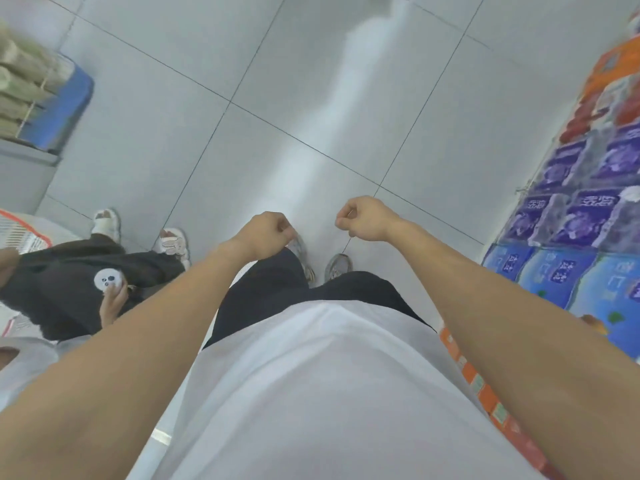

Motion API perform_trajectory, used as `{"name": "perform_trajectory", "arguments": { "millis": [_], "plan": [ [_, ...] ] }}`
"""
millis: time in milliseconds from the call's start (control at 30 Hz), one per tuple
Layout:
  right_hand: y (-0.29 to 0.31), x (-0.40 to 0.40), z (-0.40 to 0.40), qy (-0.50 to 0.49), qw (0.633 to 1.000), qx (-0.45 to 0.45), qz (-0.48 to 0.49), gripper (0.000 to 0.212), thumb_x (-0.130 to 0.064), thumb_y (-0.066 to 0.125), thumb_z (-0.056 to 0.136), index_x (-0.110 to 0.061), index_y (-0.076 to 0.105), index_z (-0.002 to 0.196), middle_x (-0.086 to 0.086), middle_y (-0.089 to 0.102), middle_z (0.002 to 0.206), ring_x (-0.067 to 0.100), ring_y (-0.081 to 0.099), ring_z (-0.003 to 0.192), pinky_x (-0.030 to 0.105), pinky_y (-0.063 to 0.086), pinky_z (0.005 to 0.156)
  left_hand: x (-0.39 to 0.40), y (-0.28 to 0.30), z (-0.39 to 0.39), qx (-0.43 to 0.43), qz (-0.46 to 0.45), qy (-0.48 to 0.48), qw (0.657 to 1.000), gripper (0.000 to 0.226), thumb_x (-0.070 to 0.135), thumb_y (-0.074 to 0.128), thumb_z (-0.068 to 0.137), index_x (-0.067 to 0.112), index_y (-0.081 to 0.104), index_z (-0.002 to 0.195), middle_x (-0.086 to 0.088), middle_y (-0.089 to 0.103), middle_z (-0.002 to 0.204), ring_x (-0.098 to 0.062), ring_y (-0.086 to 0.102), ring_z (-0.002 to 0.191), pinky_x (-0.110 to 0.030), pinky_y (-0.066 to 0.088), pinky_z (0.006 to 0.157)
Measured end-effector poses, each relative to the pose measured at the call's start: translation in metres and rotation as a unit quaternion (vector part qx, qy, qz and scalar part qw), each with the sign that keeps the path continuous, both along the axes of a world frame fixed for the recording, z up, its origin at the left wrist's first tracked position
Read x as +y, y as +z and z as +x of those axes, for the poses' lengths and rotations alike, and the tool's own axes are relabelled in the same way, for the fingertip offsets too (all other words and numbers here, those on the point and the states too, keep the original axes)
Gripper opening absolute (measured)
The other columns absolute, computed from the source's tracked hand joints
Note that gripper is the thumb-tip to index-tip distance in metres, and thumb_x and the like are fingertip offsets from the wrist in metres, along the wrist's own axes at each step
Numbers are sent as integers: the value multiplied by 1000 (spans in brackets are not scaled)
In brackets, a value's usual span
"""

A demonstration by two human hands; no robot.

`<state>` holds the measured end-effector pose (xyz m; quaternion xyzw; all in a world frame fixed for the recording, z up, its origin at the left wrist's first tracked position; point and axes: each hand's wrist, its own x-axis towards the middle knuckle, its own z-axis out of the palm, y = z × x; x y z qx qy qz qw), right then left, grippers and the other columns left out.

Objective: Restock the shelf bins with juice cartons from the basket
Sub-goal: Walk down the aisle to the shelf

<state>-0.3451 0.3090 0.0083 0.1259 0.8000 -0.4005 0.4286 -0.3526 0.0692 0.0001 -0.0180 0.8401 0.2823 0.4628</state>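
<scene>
Left hand: the left hand (265, 233) is hanging out in front of the body over the floor, fingers curling into a loose fist and gripping nothing.
Right hand: the right hand (365, 218) is hovering level with the left one, well apart from it, fingers likewise curling inward and carrying nothing.
Forearms: both bare forearms are reaching forward from the lower corners of the view, one on either side of a white shirt (322, 393).
Feet: two grey shoes (337, 266) are showing below the hands on the floor, under dark trousers.
Floor: pale grey tiles (311, 98) with thin dark joints are running diagonally, and a bright streak of reflected light is crossing them.
Juice cartons: the cartons (561, 275) are standing packed edge to edge on the shelf at the right, blue ones nearest, purple ones (588, 209) beyond, orange and red ones (609, 84) farthest; the print is blurring and cannot be read.
Basket: an orange-and-white mesh basket (24, 230) is sitting at the left edge, only partly in view, its contents not visible.
Bystander: a second person in dark clothing is standing at the left in white sandals (173, 242), a hand holding a small round white object (109, 279).
Left shelf: greenish packs (24, 81) are lying stacked above a blue panel.
</scene>
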Motion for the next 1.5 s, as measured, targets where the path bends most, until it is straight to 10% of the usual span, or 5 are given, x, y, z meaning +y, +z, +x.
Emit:
{"name": "perform_trajectory", "arguments": {
  "millis": [467,700,1067,1500],
  "plan": [
    [6,60,-294,-156,987,4,28,14,-26,65,91,-16,68,100,3,69,101,22,69,93,28,47,75,63,-3,-357,-21,2,-107,994,19,29,53,91,16,65,95,-2,72,93,-22,68,88,-39,55,86],
    [-6,129,-445,-158,987,-6,32,9,-23,63,94,-15,66,97,-3,62,94,20,61,93,34,50,91,135,-20,-531,-29,-20,-188,982,17,28,51,93,17,63,96,-1,68,100,-22,65,94,-37,54,86],
    [-3,251,-753,-112,993,-7,28,11,-24,63,92,-15,65,99,-3,63,94,17,63,87,25,44,69,242,1,-821,19,-29,-143,989,21,32,50,96,16,63,99,0,67,97,-22,63,93,-38,52,85],
    [7,332,-1113,-140,988,-19,61,15,-25,62,92,-15,67,102,-1,67,98,18,65,89,28,48,76,332,-2,-1193,18,-8,-171,985,16,28,51,94,16,61,92,-5,68,97,-24,62,92,-36,51,84]
  ]
}}
